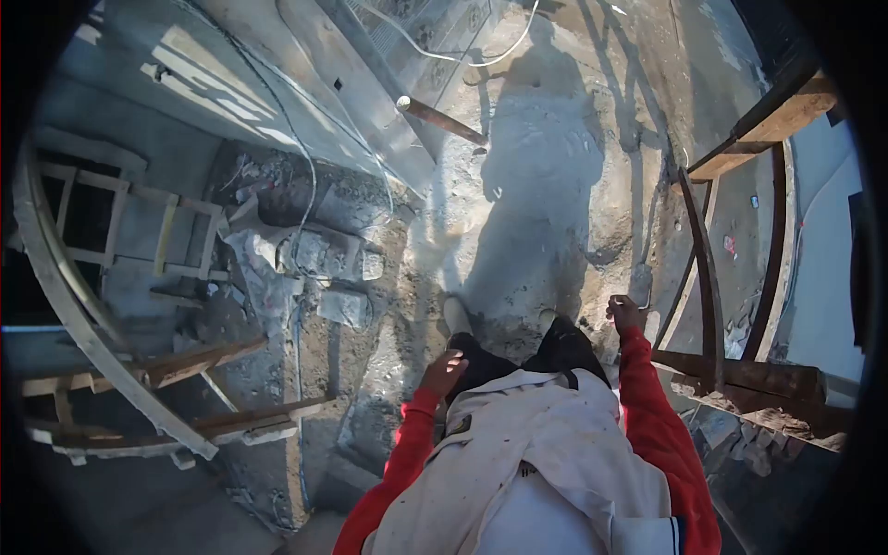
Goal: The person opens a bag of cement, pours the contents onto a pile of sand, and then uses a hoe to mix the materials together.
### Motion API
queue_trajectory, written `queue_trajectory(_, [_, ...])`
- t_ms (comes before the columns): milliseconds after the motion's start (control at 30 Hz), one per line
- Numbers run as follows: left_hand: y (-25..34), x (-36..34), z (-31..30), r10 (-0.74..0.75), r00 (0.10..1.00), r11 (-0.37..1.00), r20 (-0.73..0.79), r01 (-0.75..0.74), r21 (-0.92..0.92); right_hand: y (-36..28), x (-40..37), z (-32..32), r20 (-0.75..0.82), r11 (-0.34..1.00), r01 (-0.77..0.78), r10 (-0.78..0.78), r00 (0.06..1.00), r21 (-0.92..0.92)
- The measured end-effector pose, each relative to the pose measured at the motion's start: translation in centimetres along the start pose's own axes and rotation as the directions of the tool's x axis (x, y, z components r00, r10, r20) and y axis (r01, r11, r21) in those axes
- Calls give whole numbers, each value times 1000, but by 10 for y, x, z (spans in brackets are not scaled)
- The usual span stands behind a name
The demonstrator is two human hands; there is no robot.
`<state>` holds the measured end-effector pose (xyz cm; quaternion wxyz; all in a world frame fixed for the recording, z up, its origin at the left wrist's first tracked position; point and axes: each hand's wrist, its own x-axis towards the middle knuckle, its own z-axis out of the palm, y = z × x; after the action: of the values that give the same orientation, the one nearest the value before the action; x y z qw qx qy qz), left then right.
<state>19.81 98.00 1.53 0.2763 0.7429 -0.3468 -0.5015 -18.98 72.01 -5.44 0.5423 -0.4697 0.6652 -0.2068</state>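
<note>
My left hand (444, 373) hangs beside my left thigh, over the dark trousers. Its fingers are loosely extended, and nothing shows in them. On the other side, my right hand (626, 313) is held out from my body with its fingers curled. A thin pale edge shows beside those fingers, too small to name, and I cannot make out what they hold. Below the right hand lies dusty, uneven ground (601, 287). Red sleeves cover both arms, and a stained light-coloured garment (518, 435) covers my front.
Wooden frames with curved members stand left (102, 324) and right (712, 277). Broken concrete blocks (344, 308) and rubble lie front left. A round post (442, 121) rises ahead beside a long grey panel (361, 83). A pale cable (481, 64) loops at the top.
</note>
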Motion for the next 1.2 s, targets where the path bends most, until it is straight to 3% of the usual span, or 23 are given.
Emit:
queue_trajectory(100, [9,23,-77,-46,968,930,249,-50,365,59,-50,-1,-143,962,-154,189,972,224])
queue_trajectory(167, [54,34,-114,-258,942,849,213,116,516,114,-80,15,-265,997,-64,52,963,-38])
queue_trajectory(233, [38,52,-130,-28,977,821,211,-98,562,163,-110,17,-237,982,-166,142,961,-88])
queue_trajectory(267, [54,51,-125,1,983,772,182,-117,625,100,-146,21,-284,966,-258,248,926,3])
queue_trajectory(333, [64,41,-103,37,977,802,211,-155,577,159,-157,20,-133,803,-395,497,858,447])
queue_trajectory(367, [73,42,-86,96,966,830,240,-211,516,184,-160,18,-86,790,-455,530,844,411])
queue_trajectory(400, [80,35,-68,113,973,828,204,-205,522,202,-150,10,-77,963,-196,184,980,-183])
queue_trajectory(433, [91,24,-49,131,976,872,177,-198,447,224,-149,4,122,714,150,-91,988,-684])
queue_trajectory(467, [97,10,-33,180,976,899,125,-214,381,259,-136,4,224,680,270,-158,962,-682])
queue_trajectory(500, [102,-2,-18,222,972,923,71,-233,307,236,-140,5,42,911,-197,227,973,-362])
queue_trajectory(533, [105,-12,-10,287,957,907,42,-286,309,200,-137,6,14,790,-609,609,793,71])
queue_trajectory(700, [164,25,-52,246,953,964,-175,-223,143,135,-40,-2,24,913,-404,403,915,61])
queue_trajectory(767, [227,79,-89,560,807,799,-186,-467,379,93,-5,11,-14,987,-113,115,993,113])
queue_trajectory(800, [256,108,-108,668,720,703,-189,-527,478,8,-19,12,-108,968,137,-162,981,-210])
queue_trajectory(833, [288,143,-125,779,598,584,-189,-581,567,49,21,33,-57,998,55,-54,997,19])
queue_trajectory(867, [316,176,-141,823,545,516,-158,-603,609,11,20,45,-115,970,213,-227,967,-117])
queue_trajectory(900, [341,214,-155,867,479,444,-138,-615,651,-21,22,57,-55,984,29,-20,998,174])
queue_trajectory(933, [352,258,-167,915,387,342,-114,-595,727,-49,27,73,-114,997,80,-79,990,4])
queue_trajectory(967, [358,298,-177,941,329,258,-79,-547,797,-54,34,99,-110,974,71,-48,993,215])
queue_trajectory(1033, [370,347,-192,584,812,454,10,-336,825,-87,23,145,-125,930,110,-70,990,351])
queue_trajectory(1133, [344,398,-205,574,817,189,58,-200,961,-130,-1,200,122,976,176,-192,974,127])
queue_trajectory(1167, [347,406,-208,580,813,195,54,-203,960,-146,-9,205,260,971,238,-232,937,12])
queue_trajectory(1200, [353,410,-214,369,928,361,47,-190,913,-145,-11,212,345,946,325,-301,889,-13])
